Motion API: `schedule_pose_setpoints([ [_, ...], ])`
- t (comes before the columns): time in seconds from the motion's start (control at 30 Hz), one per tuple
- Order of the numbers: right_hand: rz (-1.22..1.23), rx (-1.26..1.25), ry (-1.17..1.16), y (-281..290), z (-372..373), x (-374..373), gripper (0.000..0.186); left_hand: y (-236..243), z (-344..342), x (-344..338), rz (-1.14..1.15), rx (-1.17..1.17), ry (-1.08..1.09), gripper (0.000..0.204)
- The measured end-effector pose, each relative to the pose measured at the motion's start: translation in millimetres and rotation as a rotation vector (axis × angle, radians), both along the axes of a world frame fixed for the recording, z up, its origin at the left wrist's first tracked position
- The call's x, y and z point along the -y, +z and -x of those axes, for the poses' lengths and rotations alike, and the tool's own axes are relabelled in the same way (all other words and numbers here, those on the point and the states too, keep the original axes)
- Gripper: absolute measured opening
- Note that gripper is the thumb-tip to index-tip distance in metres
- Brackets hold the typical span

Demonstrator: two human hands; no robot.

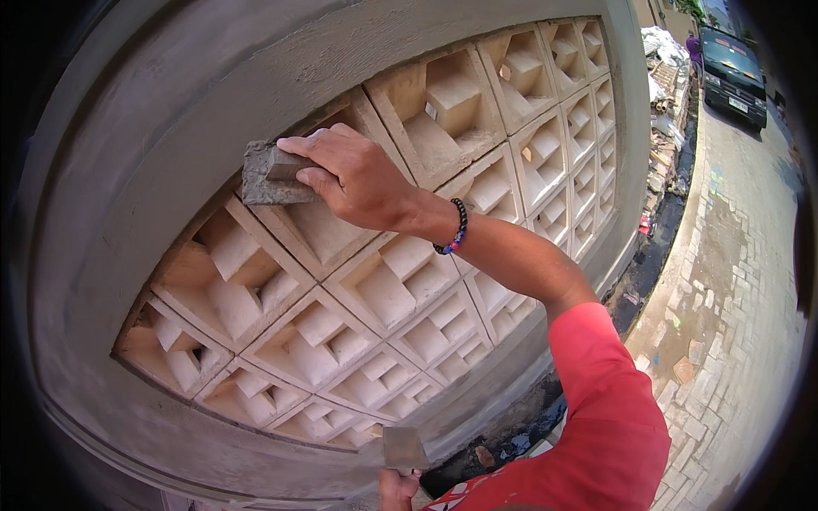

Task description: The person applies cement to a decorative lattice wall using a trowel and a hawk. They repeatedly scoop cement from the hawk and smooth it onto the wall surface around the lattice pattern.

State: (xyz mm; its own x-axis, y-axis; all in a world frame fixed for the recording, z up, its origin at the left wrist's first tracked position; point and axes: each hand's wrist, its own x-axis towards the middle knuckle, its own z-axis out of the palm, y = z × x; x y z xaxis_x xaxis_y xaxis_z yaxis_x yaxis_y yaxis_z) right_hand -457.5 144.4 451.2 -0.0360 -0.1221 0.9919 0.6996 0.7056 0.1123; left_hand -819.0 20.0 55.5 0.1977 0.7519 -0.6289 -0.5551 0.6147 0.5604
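My right hand (356, 177) is closed around the block-like handle of a small hand float (258, 186), grey with wet-looking mortar. The float lies against the upper left edge of the panel of pale, square ventilation blocks (345, 311), where the blocks meet the grey plastered border (183, 162). Low in the picture, my left hand (395, 489) grips a scraper (404, 448) with a flat, squarish blade pointing up. The left fingers are partly cut off by the lower edge. A beaded bracelet (461, 226) circles my right wrist.
A dark, wet gutter (641, 285) runs along the wall's foot. Rubble and white sacks (667, 64) are heaped farther along. On the right is a paved lane (750, 255), with a dark vehicle (733, 77) and a person in purple (694, 49) at the far end.
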Motion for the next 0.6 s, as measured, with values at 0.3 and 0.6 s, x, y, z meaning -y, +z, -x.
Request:
schedule_pose_setpoints([
  [0.3,-0.301,-0.575,-0.291,74.1,-233.0,17.0,0.027,-10.1,7.9,-6.9,-0.016,0.003,-0.023,0.027],
  [0.6,-0.025,-0.653,0.032,63.1,-195.0,-22.9,0.033,-32.1,36.2,4.7,-0.082,0.071,-0.006,0.03],
])
